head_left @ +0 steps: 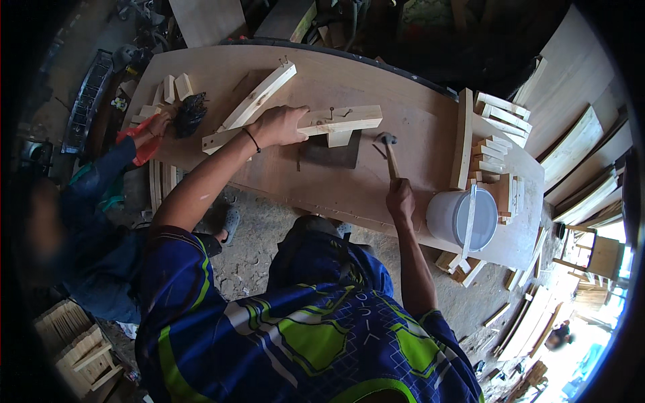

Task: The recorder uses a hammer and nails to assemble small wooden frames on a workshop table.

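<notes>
nailing was under way: left hand (282, 125) pressed flat on the wooden slat (339, 119), right hand (400, 199) gripped the hammer (388, 149); the next blow seemed to need aim at the nail (332, 111).

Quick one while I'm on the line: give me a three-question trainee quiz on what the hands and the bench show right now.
1. True or false: the right hand grips a hammer.
2. What does the left hand press on? A) white bucket B) wooden bar C) dark brush
3. Fill in: the white bucket stands at the workbench's ____ end, by the person's sides.

Key: 1 true; 2 B, the wooden bar on the workbench; 3 right.
</notes>
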Demonstrator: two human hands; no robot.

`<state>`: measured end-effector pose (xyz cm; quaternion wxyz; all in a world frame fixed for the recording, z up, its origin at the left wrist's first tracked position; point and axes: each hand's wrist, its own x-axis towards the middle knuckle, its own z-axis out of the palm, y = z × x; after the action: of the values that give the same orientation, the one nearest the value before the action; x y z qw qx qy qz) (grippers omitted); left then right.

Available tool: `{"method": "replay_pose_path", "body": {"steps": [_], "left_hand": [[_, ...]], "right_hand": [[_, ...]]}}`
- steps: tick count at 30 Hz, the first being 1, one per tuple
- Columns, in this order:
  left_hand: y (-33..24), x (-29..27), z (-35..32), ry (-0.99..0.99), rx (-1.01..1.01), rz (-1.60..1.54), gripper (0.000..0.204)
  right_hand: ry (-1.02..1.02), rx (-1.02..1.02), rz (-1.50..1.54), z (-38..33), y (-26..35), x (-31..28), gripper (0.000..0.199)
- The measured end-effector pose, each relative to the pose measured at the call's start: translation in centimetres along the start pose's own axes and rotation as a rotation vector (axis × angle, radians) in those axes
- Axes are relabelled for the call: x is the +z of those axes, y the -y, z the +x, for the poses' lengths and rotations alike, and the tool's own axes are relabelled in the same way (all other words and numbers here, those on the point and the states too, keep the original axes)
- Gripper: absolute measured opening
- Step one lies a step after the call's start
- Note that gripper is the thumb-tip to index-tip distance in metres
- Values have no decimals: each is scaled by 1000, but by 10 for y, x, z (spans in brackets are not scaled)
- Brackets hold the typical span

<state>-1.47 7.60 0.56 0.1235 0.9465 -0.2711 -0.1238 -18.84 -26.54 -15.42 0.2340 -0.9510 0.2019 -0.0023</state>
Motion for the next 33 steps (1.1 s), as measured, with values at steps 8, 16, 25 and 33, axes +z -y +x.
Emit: {"method": "replay_pose_path", "body": {"steps": [8,16,25,33], "left_hand": [[6,2,-4,-49,92,-35,72],[6,1,-4,-22,75,-41,62],[0,-1,0,-23,104,-29,62],[2,-4,-11,-17,77,-40,56]], "right_hand": [[-145,-289,610,-50,141,-179,20],[169,-554,237,-49,150,-179,22],[190,-528,212,-45,140,-171,19],[-90,-700,71,-63,-67,-356,19]]}}
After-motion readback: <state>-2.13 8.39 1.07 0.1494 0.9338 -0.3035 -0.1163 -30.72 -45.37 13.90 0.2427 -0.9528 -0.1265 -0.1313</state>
